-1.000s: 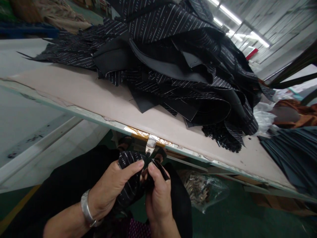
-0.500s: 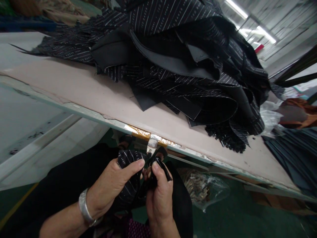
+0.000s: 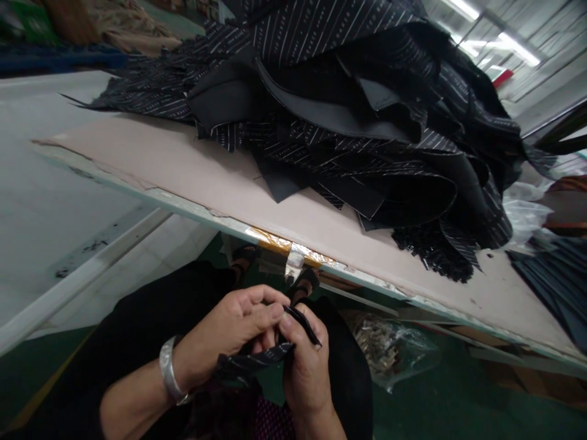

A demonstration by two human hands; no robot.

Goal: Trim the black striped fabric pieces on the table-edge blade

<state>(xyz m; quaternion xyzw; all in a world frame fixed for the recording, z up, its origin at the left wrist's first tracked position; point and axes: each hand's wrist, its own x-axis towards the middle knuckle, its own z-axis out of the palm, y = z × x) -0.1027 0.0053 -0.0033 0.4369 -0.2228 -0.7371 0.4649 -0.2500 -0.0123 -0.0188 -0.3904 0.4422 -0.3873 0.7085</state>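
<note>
Strip lights [image 3: 518,49] glow in the upper right of the frame, and green floor [image 3: 435,397] fills the lower right. From here I see the pale surface [image 3: 156,150] slanting down across the frame from left to right, its front edge worn and patched with shiny tape [image 3: 270,238]; a metal tab [image 3: 295,261] sticks out there, just above the hands. A large heap [image 3: 321,91] of black printed pieces covers its upper middle, and a dark stack [image 3: 550,281] sits at far right. Under the surface lies a clear bag [image 3: 387,351] of small parts.

The cloth [image 3: 270,354] is at lower centre, held off the surface. I have the right hand [image 3: 307,360] gripping it under the thumb; the left fingers [image 3: 261,318] are curled at its upper edge, though I cannot tell whether they pinch it. I judge the step to be working that folded edge by feel. The next move, I think, calls for a steady right grip and a sure left pinch.
</note>
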